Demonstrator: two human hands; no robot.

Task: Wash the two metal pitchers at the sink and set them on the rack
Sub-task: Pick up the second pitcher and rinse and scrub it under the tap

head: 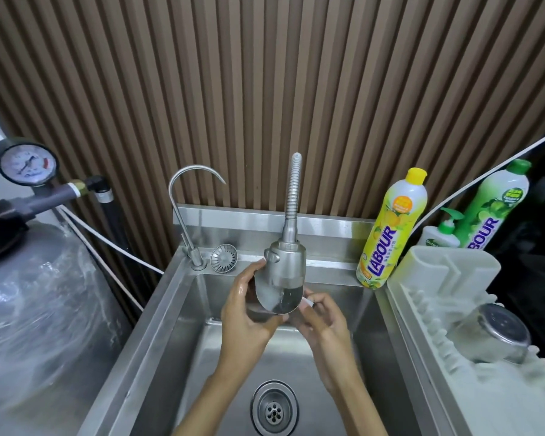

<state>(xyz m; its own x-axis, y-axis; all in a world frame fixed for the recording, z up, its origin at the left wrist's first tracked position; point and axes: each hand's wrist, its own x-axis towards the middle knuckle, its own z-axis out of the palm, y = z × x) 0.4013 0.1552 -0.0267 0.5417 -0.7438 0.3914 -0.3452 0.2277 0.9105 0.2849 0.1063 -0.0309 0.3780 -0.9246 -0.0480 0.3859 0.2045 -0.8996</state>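
I hold a small metal pitcher [272, 302] over the sink [170, 325], right under the flexible spray faucet head [285, 262], which hides its top. My left hand [247, 309] wraps around the pitcher's left side. My right hand [323, 322] grips its right side, near what looks like the handle. Both hands are wet. The second metal pitcher [493, 333] lies upside down on the white plastic rack [422, 278] at the right.
A thin gooseneck tap [186, 196] and a loose strainer [223, 258] stand at the sink's back left. Yellow [390, 228] and green [493, 202] dish-soap bottles and a pump bottle [442, 231] stand behind the rack. The drain [273, 410] is near me. A wrapped tank [38, 309] with a gauge sits left.
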